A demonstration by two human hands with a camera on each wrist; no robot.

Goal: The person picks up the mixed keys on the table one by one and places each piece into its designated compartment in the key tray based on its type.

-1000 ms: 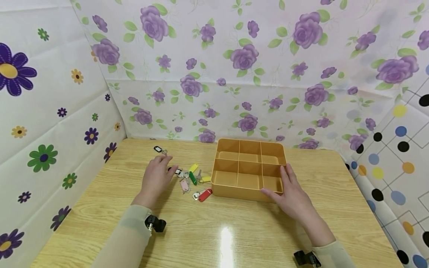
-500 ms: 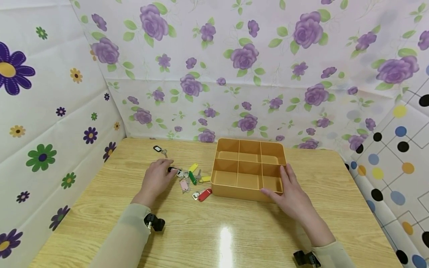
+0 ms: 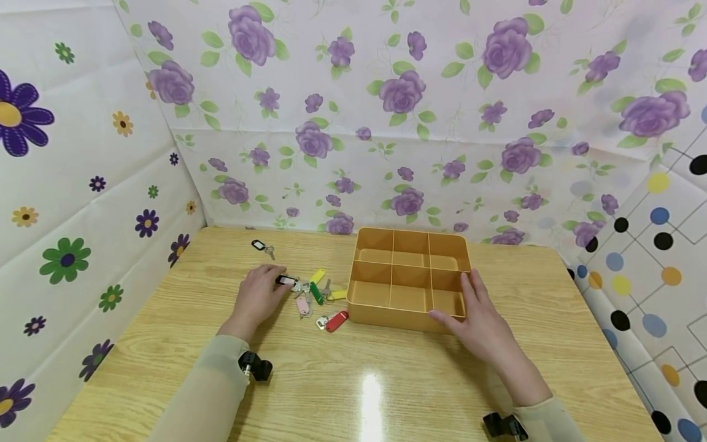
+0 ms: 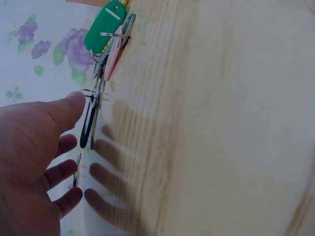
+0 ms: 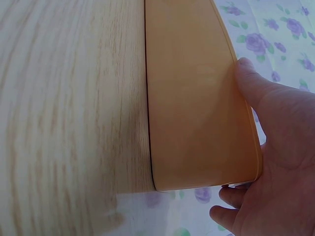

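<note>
We see a tan six-compartment box [image 3: 386, 317] on a wooden table [image 3: 309, 393], the right hand [image 3: 483, 319] gripping its near right corner. To the box's left we find keys [image 3: 306, 288], two yellow tags [image 3: 317, 275], a green tag [image 3: 316, 293], a pink tag [image 3: 302, 305] and a red tag [image 3: 337, 320]; farther left of it, the left hand [image 3: 256, 299] has its thumb and fingers at a black tag [image 3: 286, 280].

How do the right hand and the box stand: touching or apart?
Touching: the right wrist view shows the right hand with its thumb resting against the box.
</note>
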